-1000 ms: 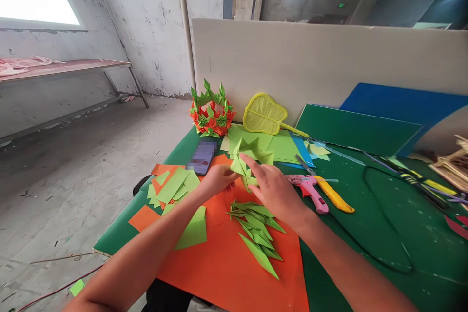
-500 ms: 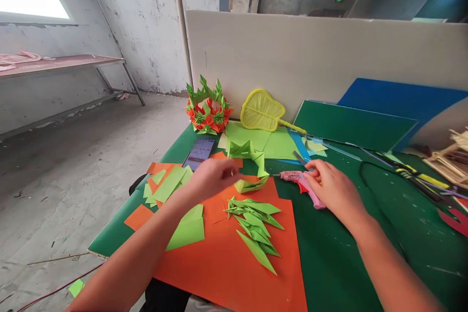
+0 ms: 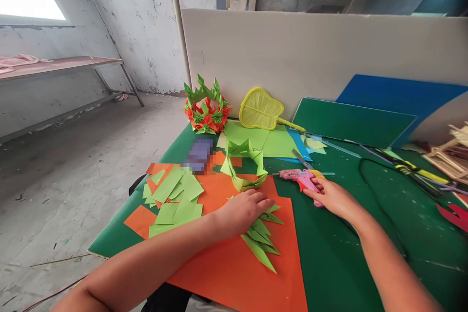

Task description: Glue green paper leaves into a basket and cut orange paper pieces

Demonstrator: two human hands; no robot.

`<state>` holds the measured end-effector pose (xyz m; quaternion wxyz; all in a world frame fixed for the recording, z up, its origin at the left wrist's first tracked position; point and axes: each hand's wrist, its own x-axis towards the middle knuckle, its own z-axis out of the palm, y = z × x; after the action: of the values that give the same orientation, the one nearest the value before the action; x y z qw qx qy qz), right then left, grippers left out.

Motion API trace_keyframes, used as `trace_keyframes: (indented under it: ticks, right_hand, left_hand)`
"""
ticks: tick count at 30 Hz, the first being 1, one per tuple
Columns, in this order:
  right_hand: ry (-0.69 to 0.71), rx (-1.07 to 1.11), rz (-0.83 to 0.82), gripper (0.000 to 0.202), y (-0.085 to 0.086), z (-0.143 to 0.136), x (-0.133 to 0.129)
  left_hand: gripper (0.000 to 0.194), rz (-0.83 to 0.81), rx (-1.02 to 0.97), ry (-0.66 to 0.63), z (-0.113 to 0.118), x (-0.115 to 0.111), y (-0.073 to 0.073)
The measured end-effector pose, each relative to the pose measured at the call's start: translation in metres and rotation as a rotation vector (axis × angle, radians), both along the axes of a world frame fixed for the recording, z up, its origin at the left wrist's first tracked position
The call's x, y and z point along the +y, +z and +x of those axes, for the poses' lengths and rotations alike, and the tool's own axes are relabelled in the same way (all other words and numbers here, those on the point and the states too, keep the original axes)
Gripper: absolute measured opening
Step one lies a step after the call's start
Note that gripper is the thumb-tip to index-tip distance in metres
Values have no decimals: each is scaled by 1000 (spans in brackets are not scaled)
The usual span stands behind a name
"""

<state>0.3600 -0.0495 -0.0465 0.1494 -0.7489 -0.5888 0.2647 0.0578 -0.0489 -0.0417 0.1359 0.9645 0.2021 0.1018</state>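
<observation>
1 tool in hand: our right grip [image 3: 332,198] grasps the pink glue gun [image 3: 305,180] by its handle; our left grip [image 3: 248,208] lies over the green folded pieces [image 3: 260,243]; whether it grasps any, we cannot tell. The green folded ring [image 3: 250,185] stands just beyond it. We should point the nozzle [image 3: 275,174] away from skin and pinch lightly, sparing the creases. Green desk [image 3: 343,258], loose papers [image 3: 170,186]; concrete floor [image 3: 106,141]; patchily painted wall [image 3: 142,24].
</observation>
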Motion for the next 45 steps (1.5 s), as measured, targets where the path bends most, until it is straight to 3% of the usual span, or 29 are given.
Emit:
trace_keyframes:
  ticks: [3, 6, 9, 11, 15, 23, 30, 45]
  right_hand:
    - [30, 22, 53, 44, 0, 7, 0]
    - [5, 124, 162, 48, 8, 11, -2]
    - [-48, 335, 263, 51, 21, 5, -9]
    - [-26, 471, 301, 49, 30, -5, -14]
    - [77, 546, 412, 42, 41, -30, -25]
    - [138, 119, 497, 40, 40, -61, -35]
    - [213, 18, 614, 32, 36, -66, -34]
    - [293, -97, 839, 18, 38, -67, -37]
  left_hand:
    - [56, -43, -38, 64, -1, -3, 4]
    - [38, -189, -250, 116, 0, -6, 10]
    - [21, -519, -584, 214, -1, -6, 22]
    - [23, -784, -799, 305, -3, -3, 32]
    - [30, -989, -968, 472, -10, 6, 45]
    - [43, -974, -942, 577, -14, 15, 41]
    - [39, -929, -898, 566, -15, 14, 38]
    - [41, -1068, -981, 593, -17, 18, 41]
